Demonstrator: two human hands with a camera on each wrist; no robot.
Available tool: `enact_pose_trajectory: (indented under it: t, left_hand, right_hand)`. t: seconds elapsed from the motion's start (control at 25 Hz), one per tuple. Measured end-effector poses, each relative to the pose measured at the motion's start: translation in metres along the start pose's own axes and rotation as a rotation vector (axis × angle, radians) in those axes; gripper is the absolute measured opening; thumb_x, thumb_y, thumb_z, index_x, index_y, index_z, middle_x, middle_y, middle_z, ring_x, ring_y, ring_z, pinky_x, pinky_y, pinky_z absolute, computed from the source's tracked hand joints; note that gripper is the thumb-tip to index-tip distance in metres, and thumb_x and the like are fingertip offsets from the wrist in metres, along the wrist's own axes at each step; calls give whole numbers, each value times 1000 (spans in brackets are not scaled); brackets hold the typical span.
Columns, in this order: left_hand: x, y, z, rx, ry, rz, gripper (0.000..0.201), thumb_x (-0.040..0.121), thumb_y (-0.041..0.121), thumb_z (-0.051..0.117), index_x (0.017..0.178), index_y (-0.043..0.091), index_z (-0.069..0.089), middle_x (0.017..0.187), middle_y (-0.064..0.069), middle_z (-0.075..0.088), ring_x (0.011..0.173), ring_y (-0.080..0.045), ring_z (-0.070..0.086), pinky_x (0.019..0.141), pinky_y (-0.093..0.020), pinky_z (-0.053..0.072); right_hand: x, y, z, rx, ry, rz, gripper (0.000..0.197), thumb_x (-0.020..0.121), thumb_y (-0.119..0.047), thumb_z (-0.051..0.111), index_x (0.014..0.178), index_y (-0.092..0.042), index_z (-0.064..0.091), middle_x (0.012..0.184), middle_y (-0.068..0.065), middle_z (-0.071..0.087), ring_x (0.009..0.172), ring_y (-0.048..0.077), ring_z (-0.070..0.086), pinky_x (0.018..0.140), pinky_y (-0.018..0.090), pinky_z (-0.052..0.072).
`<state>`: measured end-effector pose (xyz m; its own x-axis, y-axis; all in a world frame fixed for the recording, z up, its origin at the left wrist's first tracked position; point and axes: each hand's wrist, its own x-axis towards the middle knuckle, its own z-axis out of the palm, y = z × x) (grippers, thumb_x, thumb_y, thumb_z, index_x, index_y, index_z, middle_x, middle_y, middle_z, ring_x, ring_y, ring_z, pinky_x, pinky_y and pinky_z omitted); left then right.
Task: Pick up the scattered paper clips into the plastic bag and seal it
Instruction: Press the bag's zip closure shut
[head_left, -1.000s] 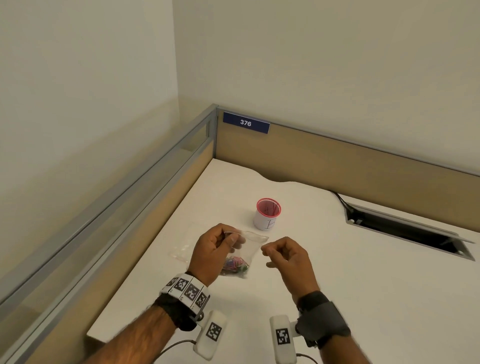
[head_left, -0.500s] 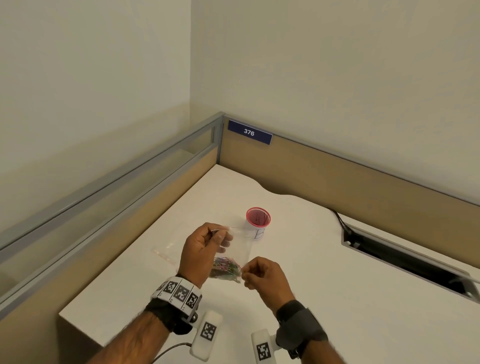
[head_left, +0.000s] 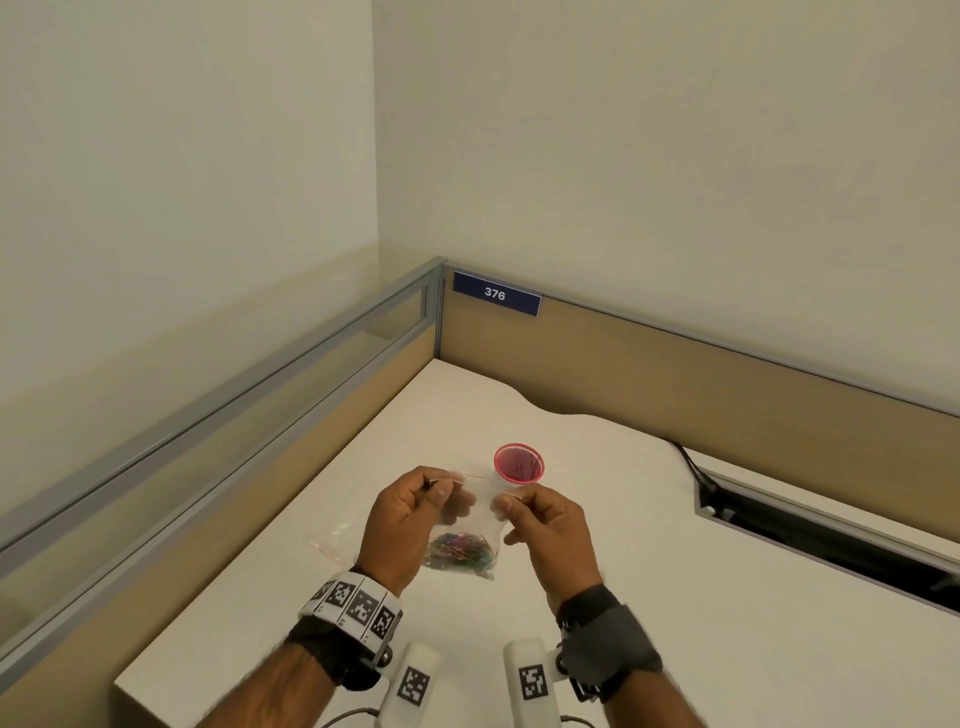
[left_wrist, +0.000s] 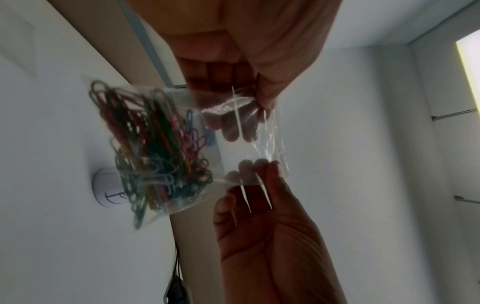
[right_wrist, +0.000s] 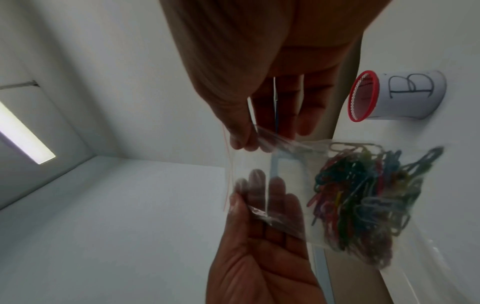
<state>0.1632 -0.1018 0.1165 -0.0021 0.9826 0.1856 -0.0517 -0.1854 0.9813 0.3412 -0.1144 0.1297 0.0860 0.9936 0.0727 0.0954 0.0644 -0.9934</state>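
Note:
A clear zip bag (head_left: 480, 512) with a red line along its mouth hangs above the white desk, held up between both hands. Several coloured paper clips (head_left: 460, 555) lie bunched in its bottom. My left hand (head_left: 441, 486) pinches the bag's top left edge. My right hand (head_left: 506, 504) pinches the top right edge. In the left wrist view the clips (left_wrist: 158, 148) fill the bag's lower part and the thumb and fingers (left_wrist: 262, 98) nip the plastic. In the right wrist view the bag's top (right_wrist: 262, 144) is nipped under the thumb, with the clips (right_wrist: 363, 197) below.
A white cup with a red rim (head_left: 518, 463) stands on the desk (head_left: 727, 597) just behind the hands. A second clear bag (head_left: 332, 540) lies flat left of my left wrist. A cable slot (head_left: 831, 540) opens at the right, and partition walls close the back and left.
My right hand rose from the bag's lower corner to its top right edge and pinched it. The left hand kept its pinch and the bag now hangs stretched between both hands.

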Motion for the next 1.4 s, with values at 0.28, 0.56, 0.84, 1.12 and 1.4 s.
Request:
enact_pose_trajectory:
  t: [0.28,0.56,0.84,1.12,1.4]
  left_hand:
    - [8,-5,-15,-56,18,-9,17,100,5,53,97,9,70,81,-12,77,78,-27,72,80,-41,59]
    - [13,-1,-23,31,-56,-6,19,85,9,77,101,17,71,88,-4,76,85,-18,72,78,-26,58]
    - [13,1,-15,283,-202,89,14,81,28,81,93,21,77,87,9,77,85,-6,70,77,-14,53]
    - [16,-1,-9,303,-199,69,6,82,17,79,87,20,76,82,7,76,83,-6,71,76,-15,54]
    - [22,2,-3,392,-196,154,13,80,16,76,78,28,71,77,12,72,80,-6,68,73,-14,52]
  right_hand:
    - [13,-9,4,118,-5,-15,5,84,2,64,87,0,68,85,15,73,74,18,68,58,29,56]
    - [10,-9,9,50,18,-21,8,83,0,64,83,-6,70,85,14,72,83,31,68,68,35,60]
    - [7,-1,20,-109,-25,-27,9,86,-9,65,81,-14,71,80,8,70,77,27,68,72,39,62]
    - [7,0,17,-93,-56,-18,6,85,-10,67,82,-13,71,80,9,70,76,28,68,70,37,62]
    - [12,-3,12,-101,-76,-13,4,85,-9,67,83,-11,70,81,10,70,77,27,67,69,36,62]
